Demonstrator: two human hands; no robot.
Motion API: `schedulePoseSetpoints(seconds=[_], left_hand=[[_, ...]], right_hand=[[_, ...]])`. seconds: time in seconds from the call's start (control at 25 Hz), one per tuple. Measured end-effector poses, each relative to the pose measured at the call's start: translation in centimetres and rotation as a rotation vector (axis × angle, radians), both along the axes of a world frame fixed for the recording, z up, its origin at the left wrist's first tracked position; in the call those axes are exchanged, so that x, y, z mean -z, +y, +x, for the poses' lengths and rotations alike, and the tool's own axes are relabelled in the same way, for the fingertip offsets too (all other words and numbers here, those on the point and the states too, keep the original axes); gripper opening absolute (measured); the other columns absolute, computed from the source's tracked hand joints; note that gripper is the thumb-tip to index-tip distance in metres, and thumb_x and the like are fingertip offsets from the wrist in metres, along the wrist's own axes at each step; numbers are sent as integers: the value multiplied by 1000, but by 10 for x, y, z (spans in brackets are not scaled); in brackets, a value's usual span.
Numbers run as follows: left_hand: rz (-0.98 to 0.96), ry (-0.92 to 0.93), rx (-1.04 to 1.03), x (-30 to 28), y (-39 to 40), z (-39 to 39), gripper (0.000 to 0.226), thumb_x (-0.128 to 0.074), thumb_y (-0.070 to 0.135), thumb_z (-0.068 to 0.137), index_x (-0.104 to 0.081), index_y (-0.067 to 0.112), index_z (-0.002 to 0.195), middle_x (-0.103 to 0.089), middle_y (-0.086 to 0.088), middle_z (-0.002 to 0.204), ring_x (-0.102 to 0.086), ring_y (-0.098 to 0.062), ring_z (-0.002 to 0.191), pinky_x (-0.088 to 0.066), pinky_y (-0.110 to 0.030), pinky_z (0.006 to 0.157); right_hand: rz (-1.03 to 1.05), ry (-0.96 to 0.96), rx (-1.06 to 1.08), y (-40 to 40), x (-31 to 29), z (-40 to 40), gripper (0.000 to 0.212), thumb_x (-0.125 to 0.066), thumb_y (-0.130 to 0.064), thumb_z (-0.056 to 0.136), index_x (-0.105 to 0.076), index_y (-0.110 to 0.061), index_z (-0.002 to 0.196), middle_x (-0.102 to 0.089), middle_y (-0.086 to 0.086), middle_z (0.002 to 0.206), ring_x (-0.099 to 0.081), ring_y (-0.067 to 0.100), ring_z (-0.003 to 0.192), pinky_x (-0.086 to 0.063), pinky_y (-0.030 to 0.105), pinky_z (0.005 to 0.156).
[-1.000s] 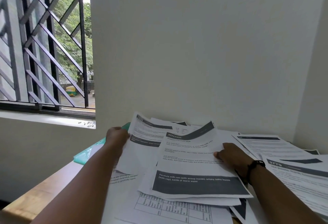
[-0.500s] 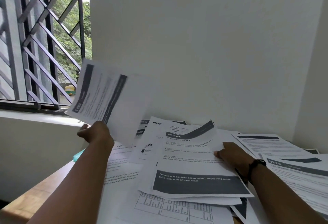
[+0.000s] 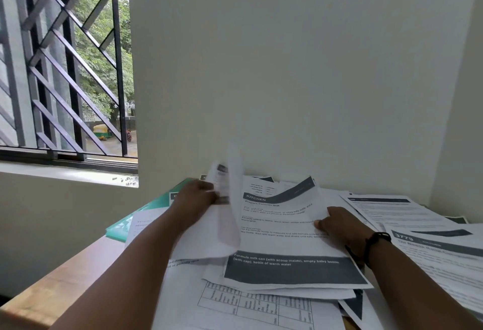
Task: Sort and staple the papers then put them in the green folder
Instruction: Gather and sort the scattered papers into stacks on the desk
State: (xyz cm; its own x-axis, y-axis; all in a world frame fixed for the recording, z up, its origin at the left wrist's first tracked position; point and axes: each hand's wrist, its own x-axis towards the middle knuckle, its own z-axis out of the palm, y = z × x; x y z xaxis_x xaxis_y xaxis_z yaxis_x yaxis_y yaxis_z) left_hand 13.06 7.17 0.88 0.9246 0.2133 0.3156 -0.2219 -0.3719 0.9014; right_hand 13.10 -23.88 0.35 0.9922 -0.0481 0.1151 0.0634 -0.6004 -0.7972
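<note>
Printed papers lie spread over the wooden table (image 3: 65,282). On top is a sheet headed KITCHEN (image 3: 282,235) with a dark band near its bottom. My right hand (image 3: 339,225) rests on that sheet's right edge, thumb pressing it down. My left hand (image 3: 194,199) grips a blurred sheet (image 3: 227,199) that stands on edge just left of the KITCHEN sheet. The green folder (image 3: 141,214) lies at the far left of the table, mostly under papers. No stapler is visible.
More sheets, one numbered 3779 (image 3: 439,251), are stacked on the right. A table-grid sheet (image 3: 256,306) lies nearest me. A white wall stands right behind the table. A barred window (image 3: 65,68) is at the left.
My left hand lifted a sheet off the pile up toward the window, then swung it back down over the papers. My right hand stayed on the KITCHEN sheet.
</note>
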Motion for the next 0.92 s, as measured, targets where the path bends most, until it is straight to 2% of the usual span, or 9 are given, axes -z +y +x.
schedulePoseSetpoints(seconds=[0.16,0.32,0.4,0.48,0.6,0.68,0.76,0.84,0.92], left_hand=[[185,248,151,8,-11,5,40,-84,22,72,-68,8,106,-71,-4,104,-67,-19,94,-53,-33,91],[238,370,219,5,-20,-4,45,-80,31,78,-62,19,117,-67,2,99,-65,-17,78,-55,-27,72],[300,363,220,5,-25,-8,61,-76,30,83,-50,18,137,-60,7,107,-60,-11,82,-50,-20,66],[368,335,205,7,-25,-7,75,-75,35,82,-39,21,146,-54,3,123,-57,-12,96,-47,-20,72],[429,308,187,7,-28,-7,79,-71,45,83,-34,26,149,-50,5,121,-52,-13,104,-41,-21,85],[434,293,194,8,-29,-7,76,-68,47,85,-33,26,149,-51,6,117,-52,-11,101,-40,-19,81],[415,236,179,7,-30,-9,77,-67,45,86,-31,24,150,-55,2,117,-54,-11,96,-42,-19,75],[398,113,82,7,-29,-6,84,-68,43,86,-23,20,152,-54,-5,130,-54,-16,108,-41,-26,85],[184,55,6,5,-28,-5,87,-72,38,83,-21,17,150,-50,-9,137,-53,-24,119,-43,-34,93]], right_hand=[[46,38,-10,-2,0,2,12,-59,-4,89,-59,-4,77,-64,9,79,-56,18,70,-38,22,56],[75,64,-13,0,-1,3,15,-52,-5,90,-53,-5,76,-53,16,75,-42,19,59,-33,23,49],[149,69,8,2,-6,0,26,-46,-27,100,-58,-5,91,-56,15,85,-45,19,67,-37,27,59],[232,75,13,1,-4,-2,38,-43,-42,99,-55,-6,91,-52,6,80,-47,19,74,-37,28,69],[462,150,-186,6,-5,-7,19,-60,-15,93,-64,3,95,-70,11,86,-66,24,73,-50,27,61],[355,135,-160,6,2,1,16,-65,-1,86,-66,2,102,-72,18,96,-69,29,82,-54,29,64],[226,42,-71,8,7,11,14,-66,-2,85,-67,-4,99,-71,17,98,-68,30,88,-55,33,73],[336,2,-58,10,5,15,12,-62,-1,87,-64,-8,97,-70,19,104,-67,32,92,-54,40,83],[531,-42,-110,11,1,16,15,-58,3,90,-62,-9,97,-69,20,107,-68,28,88,-56,42,84]])
